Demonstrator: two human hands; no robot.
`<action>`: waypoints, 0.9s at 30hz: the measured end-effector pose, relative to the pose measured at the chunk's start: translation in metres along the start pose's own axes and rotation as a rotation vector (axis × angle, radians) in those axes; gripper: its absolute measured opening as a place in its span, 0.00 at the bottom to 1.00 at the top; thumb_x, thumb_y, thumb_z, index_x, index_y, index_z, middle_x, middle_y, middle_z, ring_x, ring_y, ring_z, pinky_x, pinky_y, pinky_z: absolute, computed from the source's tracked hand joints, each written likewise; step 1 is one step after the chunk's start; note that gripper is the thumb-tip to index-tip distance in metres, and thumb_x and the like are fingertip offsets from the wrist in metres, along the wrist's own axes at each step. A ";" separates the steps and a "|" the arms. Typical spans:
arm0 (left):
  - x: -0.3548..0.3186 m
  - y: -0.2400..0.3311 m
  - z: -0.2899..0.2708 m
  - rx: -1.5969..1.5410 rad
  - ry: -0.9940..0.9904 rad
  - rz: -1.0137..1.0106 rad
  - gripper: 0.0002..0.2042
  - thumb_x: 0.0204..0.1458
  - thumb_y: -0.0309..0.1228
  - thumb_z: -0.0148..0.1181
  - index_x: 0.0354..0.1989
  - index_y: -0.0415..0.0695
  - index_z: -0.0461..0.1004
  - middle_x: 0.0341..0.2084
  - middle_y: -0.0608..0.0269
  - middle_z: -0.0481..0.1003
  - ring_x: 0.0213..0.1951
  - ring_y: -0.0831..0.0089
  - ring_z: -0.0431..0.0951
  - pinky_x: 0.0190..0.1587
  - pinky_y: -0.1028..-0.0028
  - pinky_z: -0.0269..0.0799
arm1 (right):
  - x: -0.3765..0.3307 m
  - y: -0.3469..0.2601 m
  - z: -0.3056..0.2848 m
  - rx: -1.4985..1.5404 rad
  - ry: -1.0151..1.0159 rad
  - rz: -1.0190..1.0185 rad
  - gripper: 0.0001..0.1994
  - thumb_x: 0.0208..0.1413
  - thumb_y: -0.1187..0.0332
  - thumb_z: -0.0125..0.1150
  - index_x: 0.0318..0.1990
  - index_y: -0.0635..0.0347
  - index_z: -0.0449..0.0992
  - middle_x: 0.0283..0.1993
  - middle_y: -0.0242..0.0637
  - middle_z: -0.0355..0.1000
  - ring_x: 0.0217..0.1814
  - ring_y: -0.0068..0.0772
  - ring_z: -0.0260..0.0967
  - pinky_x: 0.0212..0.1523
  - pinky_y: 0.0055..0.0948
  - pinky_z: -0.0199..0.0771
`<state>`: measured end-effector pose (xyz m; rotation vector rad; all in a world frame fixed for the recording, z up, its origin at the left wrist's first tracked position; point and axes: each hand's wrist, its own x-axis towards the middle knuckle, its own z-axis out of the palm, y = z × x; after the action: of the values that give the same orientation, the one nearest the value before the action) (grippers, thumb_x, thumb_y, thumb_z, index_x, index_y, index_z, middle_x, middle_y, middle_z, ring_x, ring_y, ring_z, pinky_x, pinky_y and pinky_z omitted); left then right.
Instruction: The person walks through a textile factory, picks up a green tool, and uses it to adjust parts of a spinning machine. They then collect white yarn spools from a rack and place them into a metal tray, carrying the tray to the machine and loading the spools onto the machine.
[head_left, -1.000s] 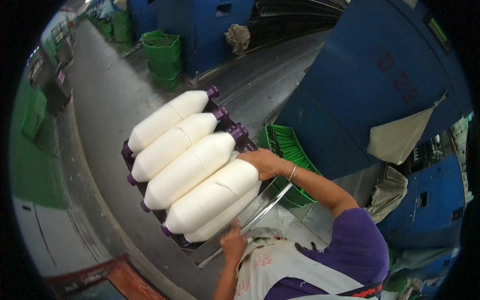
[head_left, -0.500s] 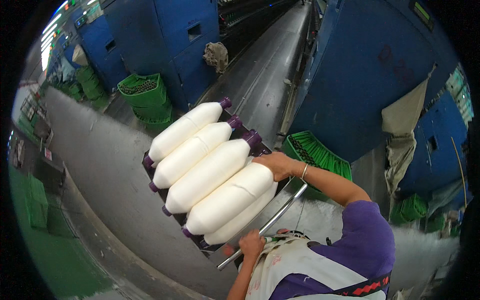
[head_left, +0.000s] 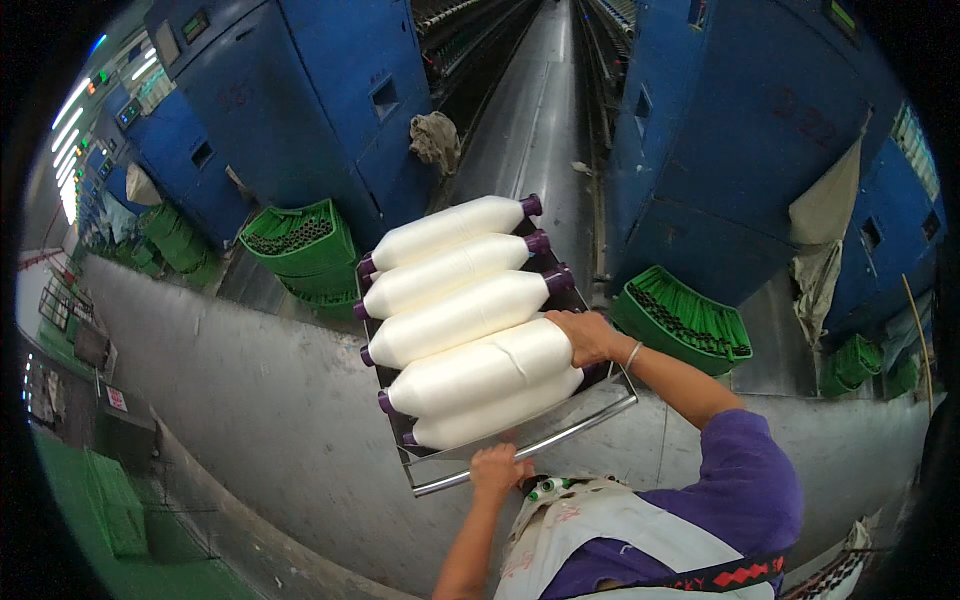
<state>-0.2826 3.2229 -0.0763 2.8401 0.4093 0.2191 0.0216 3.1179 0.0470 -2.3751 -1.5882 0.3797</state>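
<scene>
A metal tray [head_left: 520, 452] of white yarn bobbins [head_left: 455, 320], long axes running left to right, is being held chest-high: its near rail is being gripped by the left hand [head_left: 497, 468], while the right hand [head_left: 585, 336] is being pressed, fingers curled, against the bobbins' right ends.

Big blue machine cabinets [head_left: 300, 110] line both sides of me, with a long grey aisle [head_left: 545, 110] running straight off between them. There's a green crate of dark tubes [head_left: 298, 245] on my left and another green crate [head_left: 685, 322] leaning by the right cabinet. A crumpled rag [head_left: 435, 138] hangs off the left machine, and pale cloth [head_left: 825, 235] drapes down the right one.
</scene>
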 end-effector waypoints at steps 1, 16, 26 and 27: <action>0.007 -0.015 -0.005 0.044 -0.124 0.010 0.16 0.36 0.48 0.66 0.25 0.48 0.76 0.27 0.61 0.78 0.32 0.60 0.79 0.39 0.63 0.72 | 0.004 -0.002 0.002 0.038 0.058 0.013 0.35 0.34 0.62 0.66 0.55 0.52 0.61 0.49 0.46 0.70 0.49 0.52 0.70 0.44 0.45 0.73; 0.157 -0.232 -0.047 0.210 -0.612 0.036 0.15 0.32 0.43 0.63 0.29 0.50 0.81 0.29 0.58 0.80 0.33 0.59 0.81 0.40 0.60 0.73 | 0.125 -0.051 0.030 0.074 0.224 0.361 0.34 0.32 0.64 0.65 0.54 0.50 0.63 0.40 0.44 0.72 0.36 0.51 0.73 0.33 0.45 0.73; 0.295 -0.258 -0.041 0.129 -0.484 0.159 0.13 0.31 0.39 0.62 0.26 0.46 0.81 0.25 0.53 0.79 0.30 0.57 0.81 0.37 0.62 0.75 | 0.196 0.008 0.000 0.049 0.285 0.509 0.38 0.30 0.60 0.67 0.56 0.49 0.61 0.43 0.44 0.72 0.42 0.52 0.72 0.39 0.46 0.74; 0.308 -0.254 -0.040 0.128 -0.490 0.169 0.13 0.31 0.39 0.63 0.26 0.46 0.81 0.25 0.53 0.79 0.31 0.57 0.81 0.36 0.62 0.75 | 0.204 0.019 -0.007 0.049 0.288 0.516 0.38 0.30 0.60 0.68 0.56 0.49 0.61 0.44 0.44 0.72 0.43 0.52 0.72 0.39 0.46 0.73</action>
<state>-0.0627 3.5585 -0.0749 2.9151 0.0815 -0.4808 0.1154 3.2991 0.0326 -2.6329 -0.8254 0.1549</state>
